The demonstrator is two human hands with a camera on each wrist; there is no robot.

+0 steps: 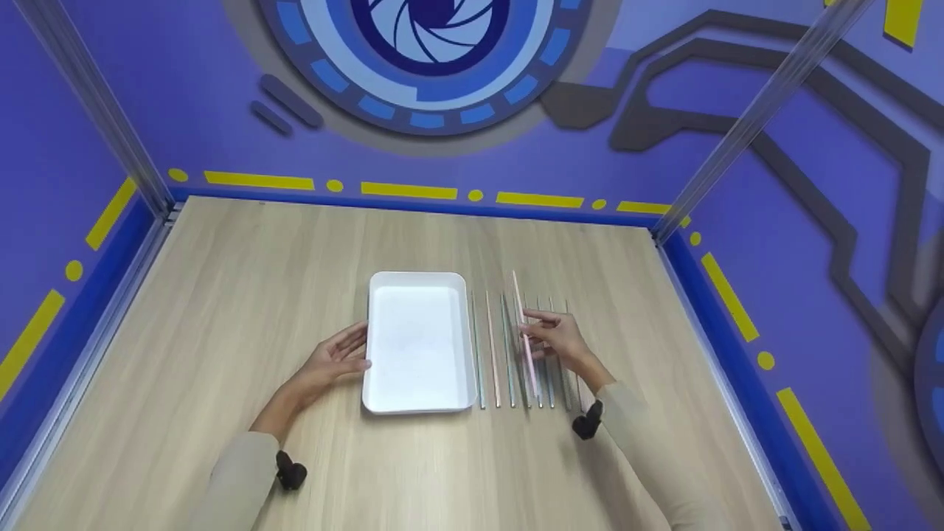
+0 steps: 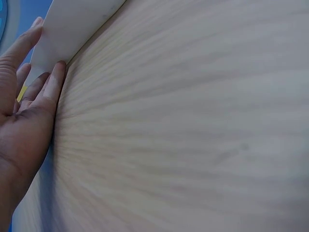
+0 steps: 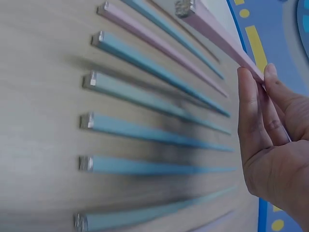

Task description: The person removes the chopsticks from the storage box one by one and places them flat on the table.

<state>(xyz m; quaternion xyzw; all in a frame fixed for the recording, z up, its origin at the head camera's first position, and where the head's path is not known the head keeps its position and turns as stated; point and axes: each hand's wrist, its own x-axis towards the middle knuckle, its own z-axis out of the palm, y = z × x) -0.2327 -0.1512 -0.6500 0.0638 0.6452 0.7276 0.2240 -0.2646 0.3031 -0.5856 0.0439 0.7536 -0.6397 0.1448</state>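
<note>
A white rectangular tray (image 1: 420,339) lies on the wooden table. My left hand (image 1: 328,366) rests at its left side, fingers fairly straight and thumb by the rim; the left wrist view shows the fingertips against the tray's outer wall (image 2: 72,29). To the right of the tray, my right hand (image 1: 562,343) pinches a pink chopstick (image 3: 224,41) between thumb and fingers, raised above the table and tilted. Beneath it several chopsticks lie side by side, among them a blue one (image 3: 149,133) and a pink one (image 3: 159,46), all with silver-coloured square ends.
The wooden table (image 1: 243,295) is bounded by blue and purple panels (image 1: 184,110) at the back and sides. Metal posts (image 1: 110,110) stand at the back corners. A small black device (image 1: 588,422) sits at each wrist.
</note>
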